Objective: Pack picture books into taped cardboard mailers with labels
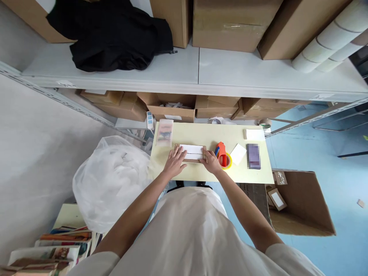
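A small flat cardboard box (192, 152) with a white label on top lies on the pale yellow table (201, 134). My left hand (174, 161) rests flat on its left end, fingers spread. My right hand (211, 161) presses against its right end. Just right of my right hand stands an orange tape dispenser (222, 153) with a yellow roll. A clear packet (164, 132) lies at the table's far left corner.
A white card (238, 154), a dark phone-like object (253, 156) and a white pad (254, 134) lie on the table's right side. A big white plastic bag (110, 180) stands left. An open carton (299, 203) sits on the floor right. Shelves with boxes are behind.
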The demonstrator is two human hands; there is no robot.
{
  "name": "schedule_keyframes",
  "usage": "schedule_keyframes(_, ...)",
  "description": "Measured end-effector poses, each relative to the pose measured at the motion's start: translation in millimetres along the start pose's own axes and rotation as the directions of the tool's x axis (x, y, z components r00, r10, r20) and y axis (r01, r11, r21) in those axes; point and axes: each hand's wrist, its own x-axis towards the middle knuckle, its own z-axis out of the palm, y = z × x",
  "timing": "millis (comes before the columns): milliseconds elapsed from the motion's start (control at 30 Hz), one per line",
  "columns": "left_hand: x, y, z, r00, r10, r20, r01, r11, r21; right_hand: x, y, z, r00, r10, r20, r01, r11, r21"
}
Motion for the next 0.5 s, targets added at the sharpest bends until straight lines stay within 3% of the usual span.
schedule_keyframes(67,0.4,1.5,5.2,0.999,-0.028,0.016,0.027,1.0,0.014,-6.8,16.4,-2.4,0.989,0.073,-0.128,-0.071,0.997,0.014)
schedule_keyframes(133,1.2,0.2,11.6,0.998,-0.057,0.01,0.057,0.998,-0.001,-12.3,32.8,-4.1,0.952,0.207,-0.225,-0.221,0.974,-0.039)
schedule_keyframes(233,4.1,-4.4,19.4,0.999,-0.035,-0.011,0.034,0.996,-0.088,-9.7,48.2,-2.1,0.924,0.354,-0.145,-0.374,0.916,-0.146)
schedule_keyframes(333,5.8,-8.2,24.2,0.999,-0.018,-0.042,0.009,0.98,-0.198,1.0,51.8,2.7,0.884,0.456,-0.1,-0.467,0.872,-0.15)
schedule_keyframes(433,1.9,-8.2,27.9,0.997,-0.045,-0.055,0.03,0.967,-0.254,2.0,52.2,-2.4,0.862,0.493,-0.12,-0.506,0.851,-0.137)
schedule_keyframes(500,-3.4,-6.3,30.1,0.997,-0.061,-0.052,0.046,0.964,-0.264,-5.7,50.9,-17.3,0.871,0.473,-0.136,-0.487,0.867,-0.104)
